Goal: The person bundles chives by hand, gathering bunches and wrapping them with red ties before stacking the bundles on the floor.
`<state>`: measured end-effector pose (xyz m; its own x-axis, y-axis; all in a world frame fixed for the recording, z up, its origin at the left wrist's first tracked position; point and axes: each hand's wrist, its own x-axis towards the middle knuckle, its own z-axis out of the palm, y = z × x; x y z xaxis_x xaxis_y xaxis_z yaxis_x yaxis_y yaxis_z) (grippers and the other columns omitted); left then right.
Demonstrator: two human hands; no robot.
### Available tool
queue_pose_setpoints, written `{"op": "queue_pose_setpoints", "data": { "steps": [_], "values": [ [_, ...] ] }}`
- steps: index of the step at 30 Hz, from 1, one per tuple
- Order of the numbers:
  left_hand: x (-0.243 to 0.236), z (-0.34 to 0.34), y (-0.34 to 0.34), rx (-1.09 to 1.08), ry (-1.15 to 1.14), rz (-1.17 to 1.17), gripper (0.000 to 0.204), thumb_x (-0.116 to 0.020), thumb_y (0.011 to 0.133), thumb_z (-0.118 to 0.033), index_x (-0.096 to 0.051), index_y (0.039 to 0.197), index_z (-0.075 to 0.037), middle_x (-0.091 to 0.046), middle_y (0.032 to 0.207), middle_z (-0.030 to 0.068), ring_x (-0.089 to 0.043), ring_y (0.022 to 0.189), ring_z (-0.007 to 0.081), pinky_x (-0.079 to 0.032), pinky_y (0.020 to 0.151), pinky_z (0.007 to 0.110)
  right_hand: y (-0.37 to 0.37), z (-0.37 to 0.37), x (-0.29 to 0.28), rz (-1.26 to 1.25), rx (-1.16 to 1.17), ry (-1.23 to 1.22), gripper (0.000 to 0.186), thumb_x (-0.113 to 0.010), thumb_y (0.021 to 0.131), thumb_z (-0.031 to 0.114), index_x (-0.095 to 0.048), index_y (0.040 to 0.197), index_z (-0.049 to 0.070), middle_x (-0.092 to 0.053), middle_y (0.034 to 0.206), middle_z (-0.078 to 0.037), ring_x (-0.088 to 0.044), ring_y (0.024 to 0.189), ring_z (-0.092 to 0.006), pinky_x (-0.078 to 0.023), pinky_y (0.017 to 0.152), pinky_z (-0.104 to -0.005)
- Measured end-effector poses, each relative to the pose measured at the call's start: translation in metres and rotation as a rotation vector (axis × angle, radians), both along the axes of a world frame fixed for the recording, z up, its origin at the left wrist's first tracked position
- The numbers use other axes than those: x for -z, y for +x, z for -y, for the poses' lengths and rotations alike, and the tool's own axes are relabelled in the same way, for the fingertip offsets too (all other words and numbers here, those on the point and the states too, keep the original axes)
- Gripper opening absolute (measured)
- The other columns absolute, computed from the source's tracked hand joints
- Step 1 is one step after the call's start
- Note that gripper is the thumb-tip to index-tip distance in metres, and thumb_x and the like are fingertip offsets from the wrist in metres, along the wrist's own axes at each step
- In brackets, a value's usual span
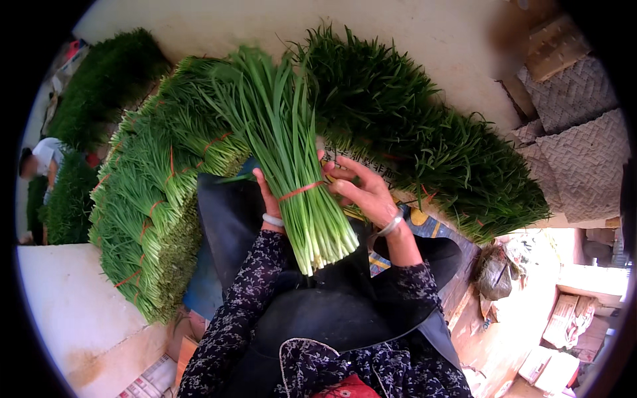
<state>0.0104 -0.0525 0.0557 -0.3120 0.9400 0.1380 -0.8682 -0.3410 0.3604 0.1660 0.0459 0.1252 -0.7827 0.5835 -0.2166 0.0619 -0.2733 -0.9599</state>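
A bundle of green garlic chives (271, 132) lies slantwise over my lap, leaf tips away from me and pale cut ends toward me. A red tie (300, 191) circles its lower stems. My left hand (268, 199) is closed around the bundle's left side, most of its fingers hidden beneath the stems. On the other side, my right hand (363, 191) has its fingers bent in at the end of the tie, against the bundle; the exact pinch is hard to make out. One loose chive leaf (237, 178) sticks out left of my left hand.
Tied chive bundles (149, 212) are stacked in a curved pile at left. Darker chives (398, 119) lie in a long heap ahead and right. Woven mats (580, 149) and a crumpled plastic bag (496, 272) are at right. Another person (50, 162) is at far left.
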Motion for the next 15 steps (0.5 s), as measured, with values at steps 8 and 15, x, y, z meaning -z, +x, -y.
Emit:
{"op": "queue_pose_setpoints", "data": {
  "steps": [8, 15],
  "values": [
    [0.014, 0.001, -0.027, 0.07, 0.155, 0.032, 0.112, -0.044, 0.078, -0.085, -0.025, 0.151, -0.002, -0.042, 0.145, 0.0209, -0.051, 0.124, 0.035, -0.045, 0.103, 0.052, 0.027, 0.026, 0.026, 0.053, -0.035, 0.835, 0.021, -0.057, 0.085, -0.002, -0.065, 0.104, 0.001, -0.065, 0.09, -0.022, -0.066, 0.084, -0.0354, -0.052, 0.069, -0.0365],
    [-0.006, 0.011, -0.063, -0.112, -0.115, -0.045, 0.103, -0.045, 0.082, -0.08, -0.031, 0.147, 0.0, -0.045, 0.141, 0.0254, -0.052, 0.122, 0.0383, -0.052, 0.095, 0.05, 0.142, 0.042, 0.079, 0.573, -0.646, 0.999, 0.027, -0.064, 0.084, 0.016, -0.067, 0.11, 0.009, -0.066, 0.104, -0.017, -0.066, 0.086, -0.0364, -0.053, 0.076, -0.0423]
  ]
}}
